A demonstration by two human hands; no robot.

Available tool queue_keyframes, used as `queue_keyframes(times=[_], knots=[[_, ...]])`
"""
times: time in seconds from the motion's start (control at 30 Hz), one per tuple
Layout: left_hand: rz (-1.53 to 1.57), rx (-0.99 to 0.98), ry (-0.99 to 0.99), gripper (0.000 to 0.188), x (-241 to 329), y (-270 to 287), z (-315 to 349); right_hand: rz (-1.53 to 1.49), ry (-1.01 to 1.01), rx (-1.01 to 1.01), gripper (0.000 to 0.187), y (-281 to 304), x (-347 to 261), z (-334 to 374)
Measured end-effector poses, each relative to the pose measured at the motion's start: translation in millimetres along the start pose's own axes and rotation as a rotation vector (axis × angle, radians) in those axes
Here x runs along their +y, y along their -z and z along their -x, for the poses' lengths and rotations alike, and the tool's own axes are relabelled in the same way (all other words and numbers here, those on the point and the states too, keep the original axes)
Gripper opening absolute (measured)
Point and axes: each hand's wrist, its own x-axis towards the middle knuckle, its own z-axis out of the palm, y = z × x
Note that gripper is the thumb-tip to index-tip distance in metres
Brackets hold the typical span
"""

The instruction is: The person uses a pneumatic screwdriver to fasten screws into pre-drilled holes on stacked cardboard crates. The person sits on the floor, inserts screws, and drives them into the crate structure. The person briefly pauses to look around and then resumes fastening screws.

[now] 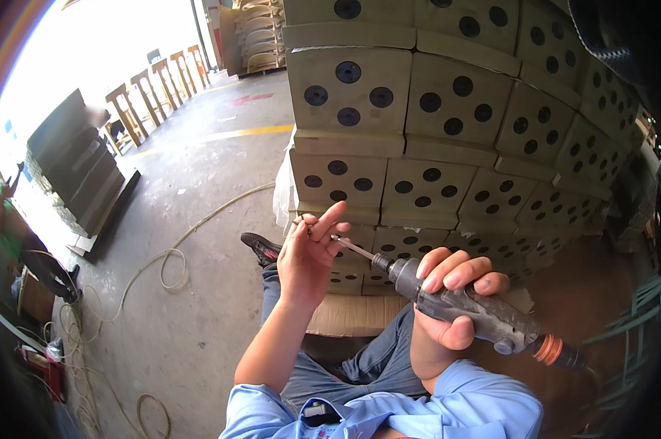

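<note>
In my right hand [462,274] is a dark power screwdriver [477,311], gripped round its body, with orange rings near its rear end. Its long thin bit [356,249] points left and up toward my left hand [308,252]. Between the thumb and fingers of that hand are small dark screw-like pieces [310,230], partly hidden and too small to tell apart. The bit's tip lies close beside the left fingers; I cannot tell whether it touches them. Both hands are above my lap, in front of stacked pale boxes [349,132] marked with black round discs.
A brown cardboard piece [352,316] lies before my knees. A pale hose [173,256] curls over the concrete floor [199,322] at left. Beyond it stand stacked grey panels [74,164] and wooden chair-like frames [144,95]. Pale green bars [638,322] lie at right.
</note>
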Motion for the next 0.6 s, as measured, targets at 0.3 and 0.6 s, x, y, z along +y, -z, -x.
queue_keyframes(times=[0.3,0.6], knots=[[0.193,0.013,0.083,0.025,-15,-21,-3,0.038,0.005,-0.03,0.047,-4,5,2],[0.241,0.062,0.102,0.03,-25,-26,1,0.092,-0.099,-0.012,0.039,-10,-10,3]])
